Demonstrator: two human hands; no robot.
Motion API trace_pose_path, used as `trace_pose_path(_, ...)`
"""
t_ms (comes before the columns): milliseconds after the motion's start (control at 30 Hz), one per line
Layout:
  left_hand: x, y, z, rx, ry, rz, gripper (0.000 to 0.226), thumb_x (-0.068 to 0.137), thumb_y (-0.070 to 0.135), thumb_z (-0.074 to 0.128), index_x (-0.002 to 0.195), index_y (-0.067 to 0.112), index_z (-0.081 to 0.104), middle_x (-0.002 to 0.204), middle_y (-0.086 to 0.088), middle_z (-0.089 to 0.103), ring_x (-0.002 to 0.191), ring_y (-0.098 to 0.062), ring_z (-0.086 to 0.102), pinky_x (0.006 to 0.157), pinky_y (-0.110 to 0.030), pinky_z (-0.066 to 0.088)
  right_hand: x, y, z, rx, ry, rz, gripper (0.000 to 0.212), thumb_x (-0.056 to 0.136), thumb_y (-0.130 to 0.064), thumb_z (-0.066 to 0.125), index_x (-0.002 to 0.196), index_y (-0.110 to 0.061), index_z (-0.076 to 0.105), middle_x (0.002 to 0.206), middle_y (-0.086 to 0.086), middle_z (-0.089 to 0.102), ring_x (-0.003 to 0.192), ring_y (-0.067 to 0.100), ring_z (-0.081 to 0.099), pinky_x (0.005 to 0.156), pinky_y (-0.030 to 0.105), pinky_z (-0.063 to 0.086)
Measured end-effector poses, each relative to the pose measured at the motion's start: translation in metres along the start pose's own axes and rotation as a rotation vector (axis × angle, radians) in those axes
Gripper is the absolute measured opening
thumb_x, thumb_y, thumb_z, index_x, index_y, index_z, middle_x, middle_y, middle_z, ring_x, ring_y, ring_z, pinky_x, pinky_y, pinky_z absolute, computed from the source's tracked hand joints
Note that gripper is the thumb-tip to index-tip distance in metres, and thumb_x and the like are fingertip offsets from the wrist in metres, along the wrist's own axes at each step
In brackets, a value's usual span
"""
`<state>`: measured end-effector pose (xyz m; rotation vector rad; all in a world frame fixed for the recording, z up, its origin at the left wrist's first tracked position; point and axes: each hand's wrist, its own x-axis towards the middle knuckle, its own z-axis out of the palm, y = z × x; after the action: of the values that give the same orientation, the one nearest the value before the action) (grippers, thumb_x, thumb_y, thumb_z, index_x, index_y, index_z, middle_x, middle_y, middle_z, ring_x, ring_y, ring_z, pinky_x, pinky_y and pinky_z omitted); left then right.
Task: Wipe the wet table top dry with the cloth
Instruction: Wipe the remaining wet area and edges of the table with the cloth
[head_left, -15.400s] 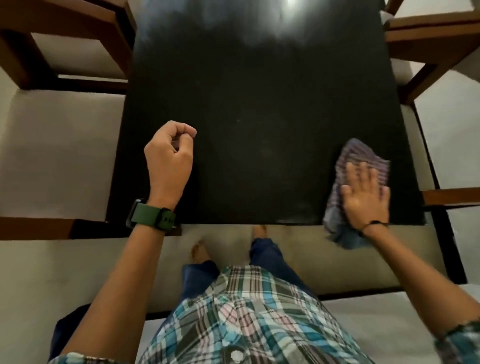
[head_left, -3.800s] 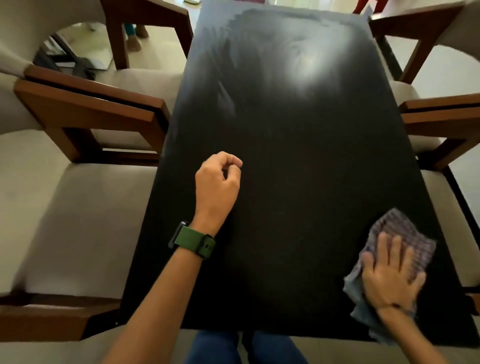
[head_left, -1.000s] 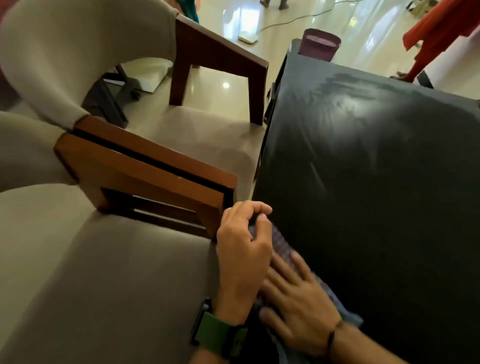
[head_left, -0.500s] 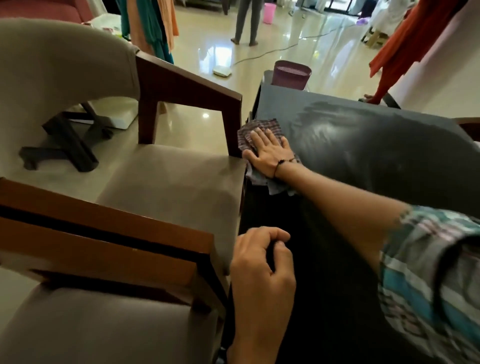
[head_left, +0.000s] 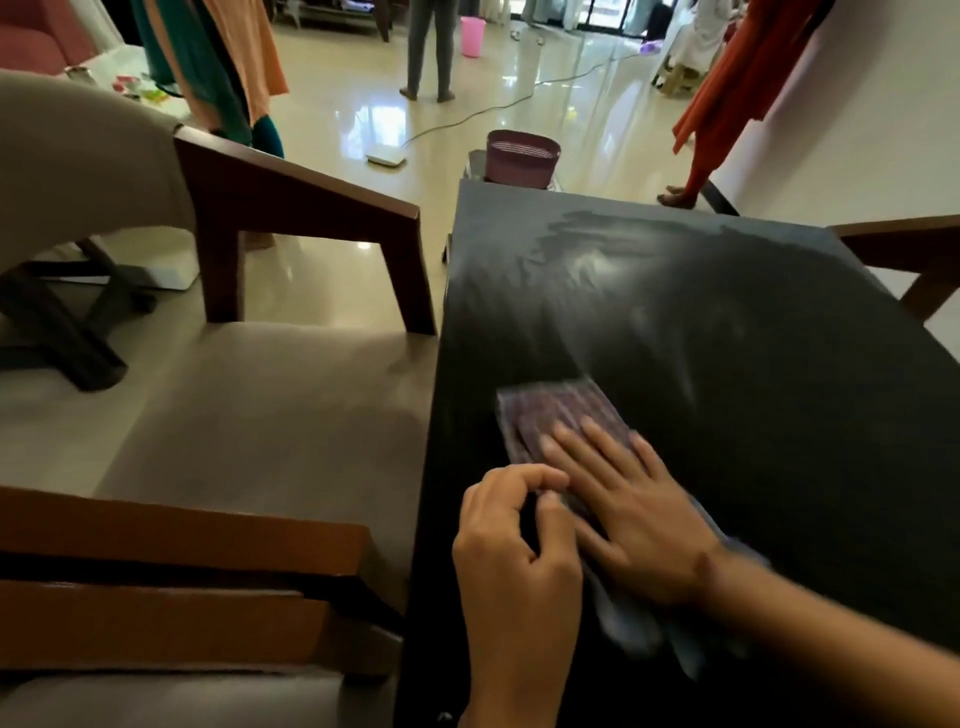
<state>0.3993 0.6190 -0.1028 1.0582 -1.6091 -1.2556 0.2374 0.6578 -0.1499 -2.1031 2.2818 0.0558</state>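
Right hand (head_left: 631, 512) lies flat, palm down, fingers spread, pressing the cloth (head_left: 558, 415) onto the dark bench (head_left: 753, 364); grip released, nothing pinched, just pushing down. The cloth is checked, purplish, blurred with motion, and sits near the bench's left edge at the near end, part of it sticking out ahead of the fingertips and a paler part trailing under the wrist. Left hand (head_left: 511, 558) is curled into a loose fist, thumb against the forefinger, just beside the right hand and touching or nearly touching it; cannot tell whether it rests on the bench or holds anything, nothing visible inside it.

Bench top shows a smeared, shiny wet patch (head_left: 613, 254) toward the far end, with streaks at its edges. The surface around the cloth looks duller.

Left of the bench, close against it, stands a chair (head_left: 270, 415) with a beige seat and brown wooden arms. A second wooden chair arm (head_left: 904, 249) shows at the far right. Beyond the far end of the bench sits a purple ribbed bin (head_left: 522, 163). A pink bucket (head_left: 471, 35) stands far back on the glossy floor (head_left: 519, 93), near a standing person's legs (head_left: 428, 52). A cable (head_left: 467, 117) runs across the floor.

No brands, labels or readable writing anywhere.
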Motion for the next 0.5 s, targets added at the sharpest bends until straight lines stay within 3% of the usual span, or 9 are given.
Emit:
trace_pose_path(133,0.014,-0.005,0.023,0.038,-0.024,-0.038,0.019,0.082,0.020,0.053,0.075,0.036,0.060,0.083,0.022,0.060,0.077,-0.002,0.057,0.065,-0.016,0.041,0.142,0.054,0.002,0.083,0.020,0.178,0.066,0.091,-0.063,0.021,0.148,-0.038,0.001,0.158,-0.013,-0.003,0.145,0.012,-0.006,0.114,0.048,-0.002)
trace_pose_path(267,0.028,0.006,0.053,0.038,-0.076,-0.026,0.017,0.084,0.020,0.051,0.079,0.033,0.061,0.080,0.015,0.061,0.076,-0.006,0.057,0.067,-0.022,0.044,0.205,0.090,-0.006,0.148,-0.051,0.306,0.066,0.093,-0.061,0.022,0.150,-0.032,0.003,0.159,-0.008,-0.002,0.145,0.018,-0.003,0.114,0.051,-0.003)
trace_pose_path(367,0.031,0.014,0.067,0.053,-0.058,0.044,0.016,0.083,0.017,0.052,0.083,0.030,0.063,0.083,0.010,0.063,0.079,-0.008,0.058,0.067,-0.020,0.042,0.161,0.084,-0.007,0.137,-0.066,0.267,0.067,0.093,-0.060,0.020,0.150,-0.030,0.003,0.159,-0.007,-0.003,0.145,0.017,-0.006,0.114,0.051,-0.004)
trace_pose_path(433,0.035,0.018,0.072,0.037,-0.052,0.072,0.017,0.084,0.013,0.053,0.083,0.027,0.063,0.085,0.006,0.065,0.082,-0.010,0.060,0.069,-0.020,0.043,0.074,0.078,0.002,0.094,-0.048,0.159,0.070,0.090,-0.064,0.014,0.150,-0.030,0.002,0.159,-0.007,-0.003,0.145,0.015,-0.009,0.115,0.051,0.000)
trace_pose_path(467,0.038,0.020,0.075,0.022,-0.048,0.077,0.017,0.084,0.012,0.053,0.082,0.025,0.063,0.084,0.004,0.065,0.079,-0.011,0.059,0.067,-0.020,0.043,0.024,0.072,0.007,0.046,0.004,0.094,0.070,0.089,-0.063,0.020,0.150,-0.033,0.007,0.158,-0.007,0.004,0.145,0.015,-0.005,0.114,0.049,0.004)
trace_pose_path(500,0.042,0.023,0.078,0.003,-0.043,0.078,0.017,0.085,0.011,0.053,0.083,0.025,0.063,0.083,0.002,0.064,0.074,-0.011,0.057,0.064,-0.020,0.041,-0.024,0.065,0.012,0.004,0.052,0.062,0.074,0.085,-0.076,0.020,0.148,-0.038,0.016,0.156,-0.007,0.020,0.145,0.014,0.006,0.113,0.045,0.011)
